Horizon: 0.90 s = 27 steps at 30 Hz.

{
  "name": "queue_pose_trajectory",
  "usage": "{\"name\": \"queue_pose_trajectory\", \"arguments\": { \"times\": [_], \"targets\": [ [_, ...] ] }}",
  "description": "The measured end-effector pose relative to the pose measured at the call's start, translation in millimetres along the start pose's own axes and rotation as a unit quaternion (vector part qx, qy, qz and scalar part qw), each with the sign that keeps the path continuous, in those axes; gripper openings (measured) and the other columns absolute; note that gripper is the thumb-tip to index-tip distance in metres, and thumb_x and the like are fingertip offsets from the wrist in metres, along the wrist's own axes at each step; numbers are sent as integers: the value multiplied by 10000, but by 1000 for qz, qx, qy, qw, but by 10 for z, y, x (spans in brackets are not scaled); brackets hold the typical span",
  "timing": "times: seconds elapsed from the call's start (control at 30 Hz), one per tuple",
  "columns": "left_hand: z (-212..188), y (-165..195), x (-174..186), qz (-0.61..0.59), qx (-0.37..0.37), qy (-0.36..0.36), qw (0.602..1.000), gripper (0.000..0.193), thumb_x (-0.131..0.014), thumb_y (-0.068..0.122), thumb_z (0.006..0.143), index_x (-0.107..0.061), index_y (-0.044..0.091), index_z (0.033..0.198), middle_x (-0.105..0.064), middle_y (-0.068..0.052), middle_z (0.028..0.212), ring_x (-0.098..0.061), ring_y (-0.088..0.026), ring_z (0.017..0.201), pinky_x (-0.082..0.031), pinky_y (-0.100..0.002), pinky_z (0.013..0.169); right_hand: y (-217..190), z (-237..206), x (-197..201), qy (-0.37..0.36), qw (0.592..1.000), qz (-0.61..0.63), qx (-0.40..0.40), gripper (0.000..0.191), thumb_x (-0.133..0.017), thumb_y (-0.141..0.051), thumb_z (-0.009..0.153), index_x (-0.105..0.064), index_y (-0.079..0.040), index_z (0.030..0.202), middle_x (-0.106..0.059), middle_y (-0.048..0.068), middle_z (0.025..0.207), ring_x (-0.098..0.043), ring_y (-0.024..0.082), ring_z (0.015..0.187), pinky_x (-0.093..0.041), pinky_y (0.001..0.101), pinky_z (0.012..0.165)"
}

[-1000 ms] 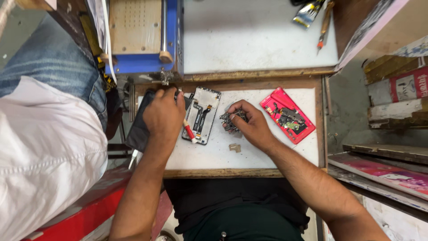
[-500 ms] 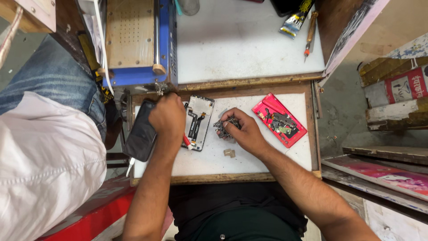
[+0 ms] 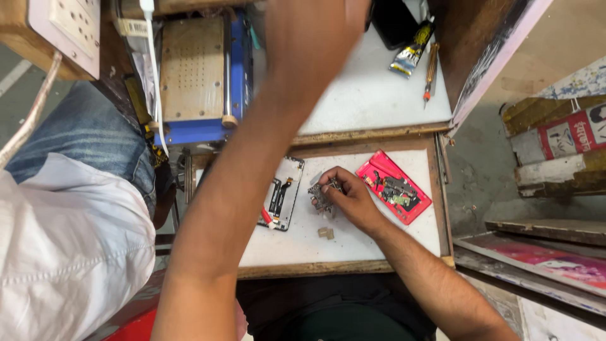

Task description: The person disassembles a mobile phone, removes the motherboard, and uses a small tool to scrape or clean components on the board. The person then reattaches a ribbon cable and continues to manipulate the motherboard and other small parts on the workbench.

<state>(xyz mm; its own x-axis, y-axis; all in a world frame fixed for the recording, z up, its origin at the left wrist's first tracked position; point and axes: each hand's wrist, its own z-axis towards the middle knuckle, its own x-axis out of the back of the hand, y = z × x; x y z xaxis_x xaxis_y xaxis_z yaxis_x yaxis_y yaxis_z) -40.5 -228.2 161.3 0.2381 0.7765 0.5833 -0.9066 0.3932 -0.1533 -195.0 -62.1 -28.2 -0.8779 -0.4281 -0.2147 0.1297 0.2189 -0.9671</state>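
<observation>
the right hand point(image 3: 350, 197) pinches a small grey part point(image 3: 320, 194) between fingertips, pressing it to the white bench point(image 3: 379, 237) near the middle of the tray-like top. the left hand point(image 3: 315, 38) is raised high toward the top edge of the picture, its fingers cut off by the frame, so whether it holds anything cannot be told; its forearm crosses over an opened phone point(image 3: 282, 192) lying just left of the part. a red case point(image 3: 393, 191) lies just right of the right hand, tilted, with dark pieces on it. a small tan bit point(image 3: 326, 233) sits alone on the bench below the part. beyond a wooden lip, a second white surface carries a tube point(image 3: 413, 49) and a screwdriver point(image 3: 431, 69). a blue machine point(image 3: 201, 76) stands at upper left. another person in a white shirt point(image 3: 57, 252) and jeans sits close on the left. bare bench shows toward the near wooden edge and the right corner.
</observation>
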Motion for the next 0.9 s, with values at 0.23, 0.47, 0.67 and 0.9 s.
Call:
{"name": "queue_pose_trajectory", "arguments": {
  "times": [0.23, 0.47, 0.67, 0.9],
  "targets": [
    [-2069, 792, 1318, -623, 126, -463, 617, 301, -736, 313, 924, -728, 100, 1137, -766, -116, 1076, -752, -287, 977, -600, -389, 855, 45, -81, 16, 47, 996, 45, -54, 124, -585, -53, 993, -575, -32, 1115, -681, 65, 985, -735, 137, 883, -563, 269, 702],
    [-3597, 1384, 1462, -667, 376, -527, 369, 414, -629, 386, 1015, -670, 80, 1291, -755, -90, 1128, -679, -183, 963, -559, -306, 842, -34, -126, -66, 44, 998, 27, -26, 121, -579, -57, 1019, -580, -18, 1133, -693, 80, 1002, -725, 152, 913, -586, 277, 768],
    [-3825, 1810, 1339, -704, 626, -325, 85, 547, -517, 475, 954, -656, 34, 1247, -751, -102, 1173, -697, -219, 1063, -567, -336, 848, -224, -117, -52, 41, 999, 30, -19, 134, -548, -53, 1015, -563, -27, 1146, -675, 71, 1008, -740, 165, 927, -619, 308, 806],
    [-3721, 1966, 1199, -796, 577, -181, 4, 602, -463, 494, 1106, -633, -83, 1108, -725, -194, 1069, -730, -314, 1089, -605, -404, 939, -234, -67, 107, 45, 999, -9, 7, 124, -553, -46, 1037, -562, -28, 1160, -652, 80, 1030, -729, 174, 943, -625, 327, 803]
  ]
}}
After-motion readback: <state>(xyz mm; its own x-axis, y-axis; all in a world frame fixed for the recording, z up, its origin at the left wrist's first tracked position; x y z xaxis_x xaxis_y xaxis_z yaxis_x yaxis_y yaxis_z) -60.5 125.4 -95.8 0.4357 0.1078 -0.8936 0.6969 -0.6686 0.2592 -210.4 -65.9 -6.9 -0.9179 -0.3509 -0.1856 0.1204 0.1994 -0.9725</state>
